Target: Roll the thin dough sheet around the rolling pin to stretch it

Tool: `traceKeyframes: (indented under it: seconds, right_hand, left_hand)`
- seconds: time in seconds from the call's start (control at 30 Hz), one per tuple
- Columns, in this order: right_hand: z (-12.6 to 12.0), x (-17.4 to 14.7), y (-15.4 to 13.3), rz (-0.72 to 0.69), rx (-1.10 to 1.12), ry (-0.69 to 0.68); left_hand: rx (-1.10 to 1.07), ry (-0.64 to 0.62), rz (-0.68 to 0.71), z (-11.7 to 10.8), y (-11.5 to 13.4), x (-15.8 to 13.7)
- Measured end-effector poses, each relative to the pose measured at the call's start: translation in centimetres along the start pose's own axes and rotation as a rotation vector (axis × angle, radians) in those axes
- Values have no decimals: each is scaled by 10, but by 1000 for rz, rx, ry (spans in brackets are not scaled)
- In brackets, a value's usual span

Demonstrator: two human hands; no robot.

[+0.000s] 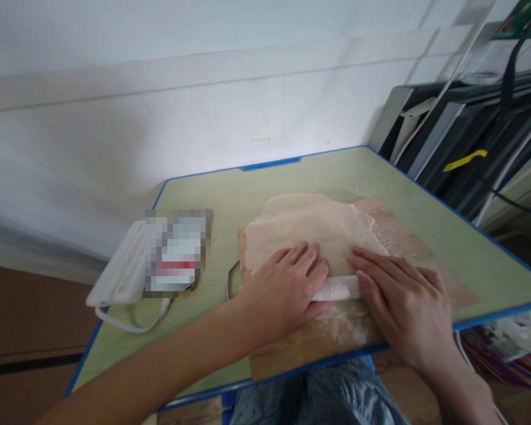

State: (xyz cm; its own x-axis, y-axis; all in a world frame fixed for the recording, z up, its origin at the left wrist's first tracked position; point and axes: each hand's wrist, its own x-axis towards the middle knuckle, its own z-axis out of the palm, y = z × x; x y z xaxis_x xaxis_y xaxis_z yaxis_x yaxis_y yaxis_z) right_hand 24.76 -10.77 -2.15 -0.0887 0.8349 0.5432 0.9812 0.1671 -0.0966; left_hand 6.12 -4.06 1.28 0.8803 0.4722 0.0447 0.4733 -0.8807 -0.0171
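A wide, thin sheet of dough (310, 227) with a ragged edge lies over a floured wooden board (287, 357). Across its near part runs a pale, flour-dusted rolling pin (340, 288), its middle showing between my hands. My left hand (287, 283) is closed over the pin's left part, thumb on the near side. On the right part rests my right hand (402, 301), fingers stretched forward over the pin onto the dough and thumb against it. Both hands hide the pin's ends. Loose flour lies on the board near the front.
A phone (179, 251) with a blurred screen leans by a white device (119, 265) with a strap on the left of the green table (221, 200). A white wall (203, 118) stands behind. Dark flat panels (460, 136) and cables are at the right.
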Motion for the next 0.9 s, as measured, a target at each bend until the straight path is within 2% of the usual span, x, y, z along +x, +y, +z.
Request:
traceKeyframes:
  seconds: [0.9]
  right_hand:
    - [2,-4,0,2,49,35]
  left_hand:
    - [-6,9,-10,3,1,-2]
